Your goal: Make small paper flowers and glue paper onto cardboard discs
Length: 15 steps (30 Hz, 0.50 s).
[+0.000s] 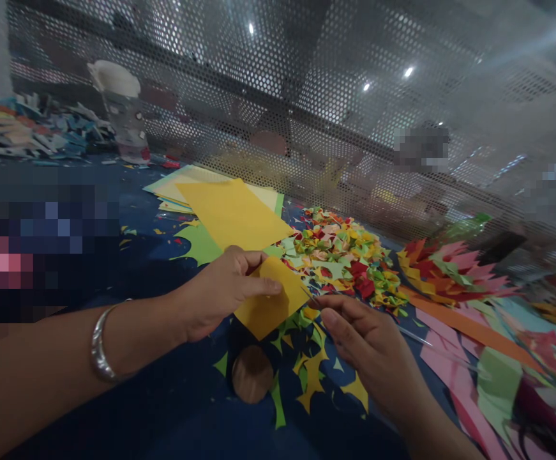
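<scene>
My left hand (232, 287), with a silver bangle on the wrist, pinches a small yellow paper piece (268, 306), its thumb lying across the front. My right hand (354, 329) is closed on a thin, pointed tool (309, 294), whose tip is at the paper's right corner. The rest of the tool is mostly hidden by the fingers. Below the yellow paper lies a round brown wooden disc (253, 375). Green and yellow paper offcuts (313, 380) are scattered beside the disc.
A large yellow sheet (239, 214) lies on stacked paper behind my hands. Right of it is a heap of colourful scraps (349, 255). A clear cup (127, 121) stands back left, before a perforated metal screen (258, 83). Pink strips (443, 358) lie at the right.
</scene>
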### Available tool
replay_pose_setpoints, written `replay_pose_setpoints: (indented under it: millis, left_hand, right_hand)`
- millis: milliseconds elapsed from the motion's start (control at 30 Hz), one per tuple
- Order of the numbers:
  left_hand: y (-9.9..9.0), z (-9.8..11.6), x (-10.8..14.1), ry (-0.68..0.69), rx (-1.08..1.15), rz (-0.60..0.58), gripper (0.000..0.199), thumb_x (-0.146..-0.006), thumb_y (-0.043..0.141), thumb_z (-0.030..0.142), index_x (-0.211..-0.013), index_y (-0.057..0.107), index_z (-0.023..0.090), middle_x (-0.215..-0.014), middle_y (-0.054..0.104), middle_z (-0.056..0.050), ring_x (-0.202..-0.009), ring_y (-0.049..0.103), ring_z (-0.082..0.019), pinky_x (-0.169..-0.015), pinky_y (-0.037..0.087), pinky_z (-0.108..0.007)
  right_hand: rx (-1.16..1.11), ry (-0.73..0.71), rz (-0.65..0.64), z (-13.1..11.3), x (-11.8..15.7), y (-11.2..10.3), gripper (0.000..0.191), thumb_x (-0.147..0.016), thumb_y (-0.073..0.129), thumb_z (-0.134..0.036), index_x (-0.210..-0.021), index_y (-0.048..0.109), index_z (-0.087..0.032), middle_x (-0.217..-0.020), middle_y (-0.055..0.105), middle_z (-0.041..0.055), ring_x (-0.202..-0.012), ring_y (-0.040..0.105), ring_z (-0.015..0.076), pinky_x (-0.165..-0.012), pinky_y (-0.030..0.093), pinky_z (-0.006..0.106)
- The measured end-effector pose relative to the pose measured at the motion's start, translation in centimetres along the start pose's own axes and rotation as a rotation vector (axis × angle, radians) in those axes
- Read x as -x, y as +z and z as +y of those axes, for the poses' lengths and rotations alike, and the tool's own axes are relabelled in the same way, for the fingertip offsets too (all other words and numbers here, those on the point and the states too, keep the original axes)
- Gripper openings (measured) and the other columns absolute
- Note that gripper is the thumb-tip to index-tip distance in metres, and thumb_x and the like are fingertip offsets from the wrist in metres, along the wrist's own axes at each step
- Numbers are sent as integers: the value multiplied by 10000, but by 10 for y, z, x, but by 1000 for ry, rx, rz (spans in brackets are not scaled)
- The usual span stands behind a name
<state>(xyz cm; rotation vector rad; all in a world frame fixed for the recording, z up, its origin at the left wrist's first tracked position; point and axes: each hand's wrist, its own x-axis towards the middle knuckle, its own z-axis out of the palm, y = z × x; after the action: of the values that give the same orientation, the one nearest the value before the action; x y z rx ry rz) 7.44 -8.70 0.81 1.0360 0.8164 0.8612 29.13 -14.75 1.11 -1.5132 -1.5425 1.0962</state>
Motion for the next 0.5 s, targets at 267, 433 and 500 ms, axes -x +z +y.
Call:
replay_pose_setpoints:
  millis: [267,433,500]
  left_hand:
    - [2,2,3,-31,19,-3,204,-694,774,202,-884,718,153,-857,751,-37,-721,680,-157,-681,505,-242]
    - [4,4,4,-33,35,0,171,-695,767,183,-856,716,155,-810,741,-13,-697,671,-139,-663,500,-224]
    - [4,4,4,-26,29,2,161,-698,763,177,-850,715,157,-812,740,-9,-705,669,-136,-662,496,-218]
  right_hand:
    - [8,-6,10,-2,1,1,400,-894,611,-531,-1055,670,-169,-615,434,-38,-471,253,64,-411,155,207]
    - [62,-27,20,-3,2,0,369,-904,604,-517,-1024,686,-177,-596,407,-43,-489,287,76,-424,188,210]
    - [76,-30,19,-3,2,0,364,-906,601,-517,-1016,691,-182,-592,398,-44,-495,297,80,-427,195,212]
